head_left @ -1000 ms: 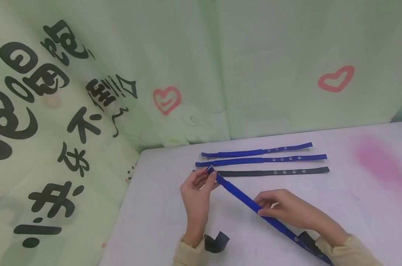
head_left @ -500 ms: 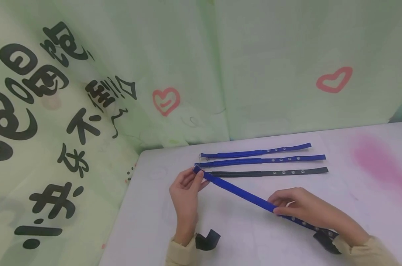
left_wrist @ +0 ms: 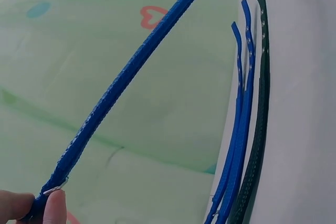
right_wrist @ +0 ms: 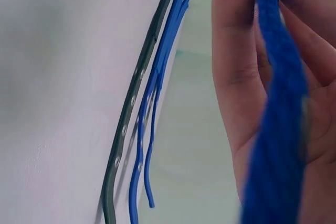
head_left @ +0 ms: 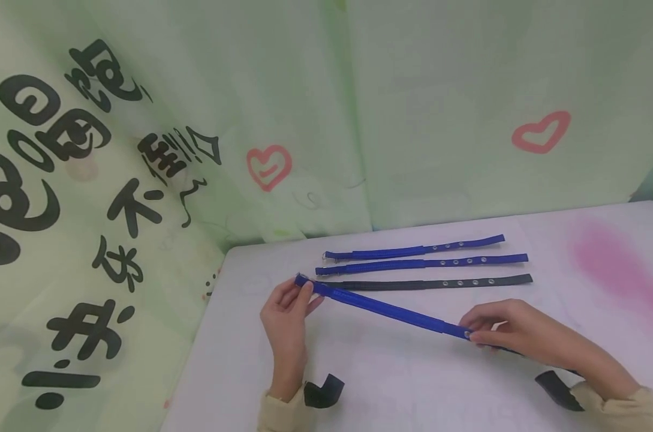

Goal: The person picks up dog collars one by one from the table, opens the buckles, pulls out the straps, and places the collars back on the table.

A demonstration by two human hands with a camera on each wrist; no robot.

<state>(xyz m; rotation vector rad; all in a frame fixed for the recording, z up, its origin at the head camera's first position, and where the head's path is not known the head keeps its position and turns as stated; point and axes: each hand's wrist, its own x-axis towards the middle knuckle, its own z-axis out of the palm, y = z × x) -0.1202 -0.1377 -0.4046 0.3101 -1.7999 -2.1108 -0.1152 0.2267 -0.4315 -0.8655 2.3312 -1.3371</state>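
Stretched between both hands above the table is a blue collar (head_left: 385,308) with metal eyelets. Its buckle end is pinched between thumb and fingers of my left hand (head_left: 287,324); a metal ring (left_wrist: 56,187) shows there in the left wrist view. Farther along, near the first eyelet, my right hand (head_left: 526,327) pinches the strap, and the loose end (right_wrist: 275,171) runs back past the palm. Behind the held collar lie two more blue collars (head_left: 391,250) and a black collar (head_left: 391,285), side by side, eyelets toward the right.
The white table (head_left: 402,384) carries a pink patch (head_left: 612,258) at its right. A pale green curtain (head_left: 439,120) with hearts and black writing hangs behind and to the left. Black bands (head_left: 324,391) sit at both sleeve cuffs.
My left hand has moved left with the buckle end. My right hand has slid along the strap to the right, toward the eyelets, and the collar now lies flatter across the view.
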